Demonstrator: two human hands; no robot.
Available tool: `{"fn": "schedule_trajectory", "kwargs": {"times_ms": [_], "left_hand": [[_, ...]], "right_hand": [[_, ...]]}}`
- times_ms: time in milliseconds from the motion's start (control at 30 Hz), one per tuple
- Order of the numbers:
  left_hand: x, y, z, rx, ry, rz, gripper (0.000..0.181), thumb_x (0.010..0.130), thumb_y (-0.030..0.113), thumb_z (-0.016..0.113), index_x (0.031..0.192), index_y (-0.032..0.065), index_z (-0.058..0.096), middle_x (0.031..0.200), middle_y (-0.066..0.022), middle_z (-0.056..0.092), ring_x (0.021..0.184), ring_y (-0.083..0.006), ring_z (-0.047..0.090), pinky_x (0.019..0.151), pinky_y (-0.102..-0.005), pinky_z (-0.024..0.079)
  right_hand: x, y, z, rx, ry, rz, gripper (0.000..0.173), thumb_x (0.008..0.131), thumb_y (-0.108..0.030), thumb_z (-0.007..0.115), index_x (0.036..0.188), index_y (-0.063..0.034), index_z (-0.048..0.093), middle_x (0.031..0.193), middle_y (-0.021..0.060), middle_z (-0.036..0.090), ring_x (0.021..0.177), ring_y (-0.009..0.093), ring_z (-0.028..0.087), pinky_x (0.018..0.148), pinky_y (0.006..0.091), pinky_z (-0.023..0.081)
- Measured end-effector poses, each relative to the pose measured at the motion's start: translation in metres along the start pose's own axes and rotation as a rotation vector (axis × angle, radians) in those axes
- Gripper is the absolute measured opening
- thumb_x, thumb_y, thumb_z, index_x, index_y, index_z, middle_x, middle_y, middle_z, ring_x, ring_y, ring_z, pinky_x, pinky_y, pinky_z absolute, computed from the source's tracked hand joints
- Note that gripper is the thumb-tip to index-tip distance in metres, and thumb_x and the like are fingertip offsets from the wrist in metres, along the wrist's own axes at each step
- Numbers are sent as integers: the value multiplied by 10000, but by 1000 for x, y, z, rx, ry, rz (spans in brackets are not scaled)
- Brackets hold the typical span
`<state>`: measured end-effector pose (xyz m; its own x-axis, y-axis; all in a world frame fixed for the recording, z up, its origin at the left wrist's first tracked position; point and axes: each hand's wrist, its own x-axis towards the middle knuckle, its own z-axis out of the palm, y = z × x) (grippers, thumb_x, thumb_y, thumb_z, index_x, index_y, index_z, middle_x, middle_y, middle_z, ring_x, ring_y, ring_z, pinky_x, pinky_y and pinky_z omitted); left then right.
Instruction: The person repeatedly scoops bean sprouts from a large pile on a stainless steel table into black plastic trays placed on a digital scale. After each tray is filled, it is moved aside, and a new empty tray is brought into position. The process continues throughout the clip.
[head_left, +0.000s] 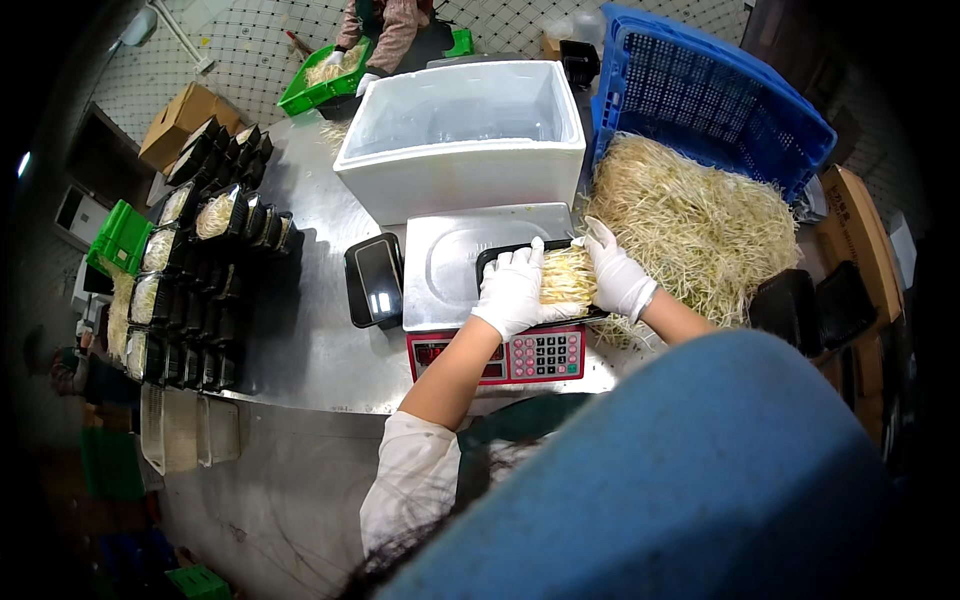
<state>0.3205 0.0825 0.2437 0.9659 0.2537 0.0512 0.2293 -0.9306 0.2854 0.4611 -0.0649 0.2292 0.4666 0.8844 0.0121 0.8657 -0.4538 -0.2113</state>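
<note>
A black plastic tray (491, 259) rests on the metal pan of a red digital scale (442, 225). Bean sprouts (564, 279) lie in a bundle in the tray. My left hand (511, 291), in a white glove, presses on the sprouts at the tray's left part, fingers spread, thumb along the near side. My right hand (616, 276), also gloved, is against the right end of the sprouts and tray; its palm side is partly hidden. A big heap of loose sprouts (690, 225) lies to the right, spilling from a tipped blue crate (712, 97).
Left of the scale sits an empty black tray (375, 281). A white foam box (457, 172) stands behind the scale. Stacked filled trays (217, 217) fill the table's left side. Beyond the box, a co-worker's gloved hands reach to a green crate (319, 90). More black trays (784, 307) lie at right.
</note>
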Motion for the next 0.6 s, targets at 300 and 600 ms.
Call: {"fn": "schedule_trajectory", "kwargs": {"times_ms": [300, 600], "left_hand": [[-1, -6, 1, -5, 5, 13, 1162, 642, 743, 649, 1407, -62, 307, 1247, -221, 506, 1138, -378, 489, 991, -472, 378], [-12, 14, -34, 104, -13, -2, 1126, 654, 705, 671, 1457, 24, 271, 1455, -249, 296, 1347, -390, 290, 1089, -544, 184]], "right_hand": [[9, 14, -52, -211, -407, -136, 440, 908, -99, 439, 1344, -39, 427, 863, 214, 676, 798, 342, 674, 682, 443, 527], [-43, 58, -121, 834, -45, 176, 203, 966, -222, 521, 1091, -90, 611, 757, 32, 646, 648, 73, 620, 490, 199, 475]]}}
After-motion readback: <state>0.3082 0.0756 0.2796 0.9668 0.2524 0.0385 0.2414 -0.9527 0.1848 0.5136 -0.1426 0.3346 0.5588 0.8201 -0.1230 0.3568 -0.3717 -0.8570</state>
